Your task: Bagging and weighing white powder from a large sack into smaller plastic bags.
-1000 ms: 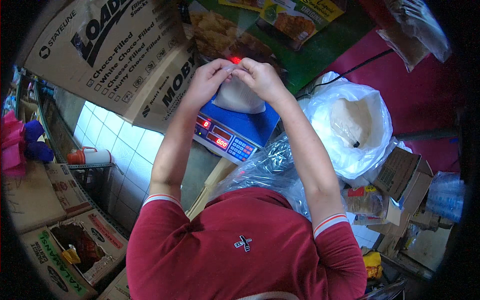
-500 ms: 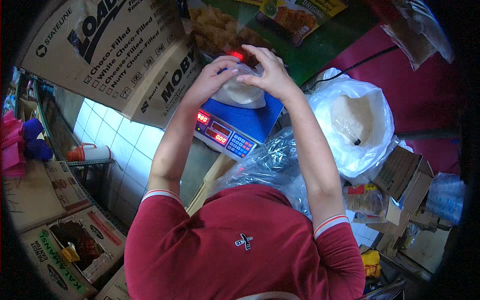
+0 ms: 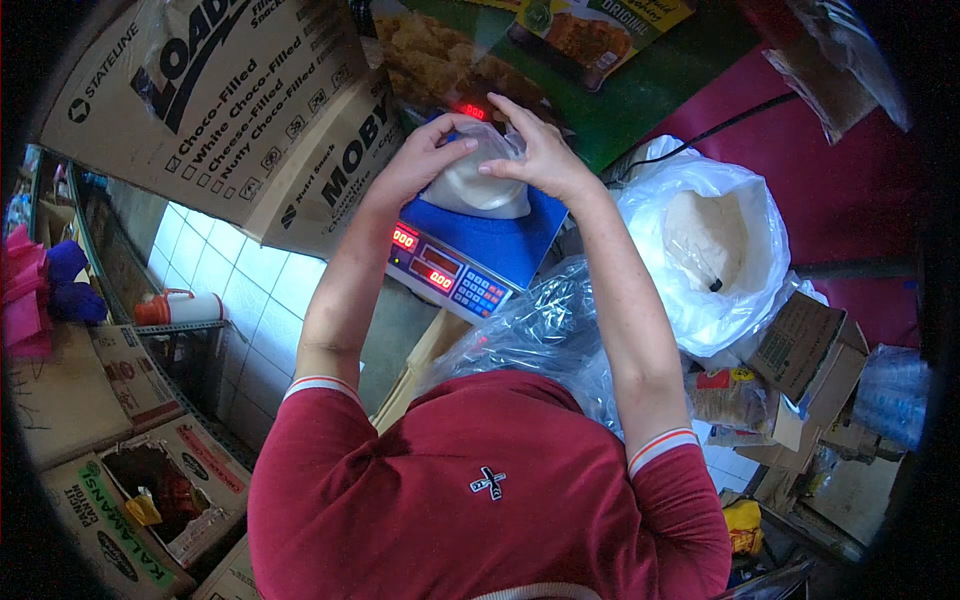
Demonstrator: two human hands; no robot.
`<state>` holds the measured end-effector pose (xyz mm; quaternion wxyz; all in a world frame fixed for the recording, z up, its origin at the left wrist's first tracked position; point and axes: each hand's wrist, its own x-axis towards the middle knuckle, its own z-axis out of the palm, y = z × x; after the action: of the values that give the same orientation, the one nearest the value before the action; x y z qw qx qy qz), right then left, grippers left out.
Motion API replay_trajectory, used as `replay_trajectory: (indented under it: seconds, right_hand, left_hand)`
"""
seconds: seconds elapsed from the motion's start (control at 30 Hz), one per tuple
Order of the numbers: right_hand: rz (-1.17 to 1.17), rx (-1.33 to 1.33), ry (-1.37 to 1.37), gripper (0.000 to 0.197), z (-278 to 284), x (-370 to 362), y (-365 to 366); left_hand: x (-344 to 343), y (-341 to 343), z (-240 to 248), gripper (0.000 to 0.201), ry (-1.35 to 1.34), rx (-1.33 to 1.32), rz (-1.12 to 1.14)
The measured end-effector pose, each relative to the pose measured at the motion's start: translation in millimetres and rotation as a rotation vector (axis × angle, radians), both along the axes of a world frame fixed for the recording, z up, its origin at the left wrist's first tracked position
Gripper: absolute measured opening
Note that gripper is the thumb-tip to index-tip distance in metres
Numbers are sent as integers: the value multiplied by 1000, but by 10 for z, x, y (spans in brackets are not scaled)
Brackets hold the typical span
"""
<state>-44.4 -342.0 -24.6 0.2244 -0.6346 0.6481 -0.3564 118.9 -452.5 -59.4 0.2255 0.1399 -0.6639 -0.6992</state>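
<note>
A clear plastic bag of white powder (image 3: 480,192) sits on the blue platform of a digital scale (image 3: 535,225). My left hand (image 3: 425,160) is at the left of the bag's top, its thumb across the film and its fingers curled behind. On the other side, my right hand (image 3: 545,160) has its thumb against the bag and its index finger raised; some of its fingers are hidden behind the film. Between the two hands the loose plastic of the bag's upper part stands up. Red digits glow on the scale's front panel (image 3: 440,268).
Right of the scale is a big white plastic sack (image 3: 745,300) of pale powder, with a small clear bag lying in it. Large cardboard boxes (image 3: 215,110) stand at the left. Crumpled clear plastic (image 3: 540,315) lies before the scale. A red-and-white flask (image 3: 180,307) rests farther left.
The bag's upper film stands higher between my hands, and more of the white powder shows. My fingers have shifted slightly on it. The scale's left readout has changed.
</note>
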Motion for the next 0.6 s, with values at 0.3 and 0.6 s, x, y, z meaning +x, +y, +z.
replay_trajectory:
  seconds: [0.3, 0.6]
  right_hand:
    - [-4, -81, -101, 104, 7, -74, 9]
    - [-125, 29, -185, 92, -416, -6, -46]
  left_hand:
    - [49, -102, 6, 48, -40, -130, 41]
    - [-187, 25, 69, 22, -76, -537, 189]
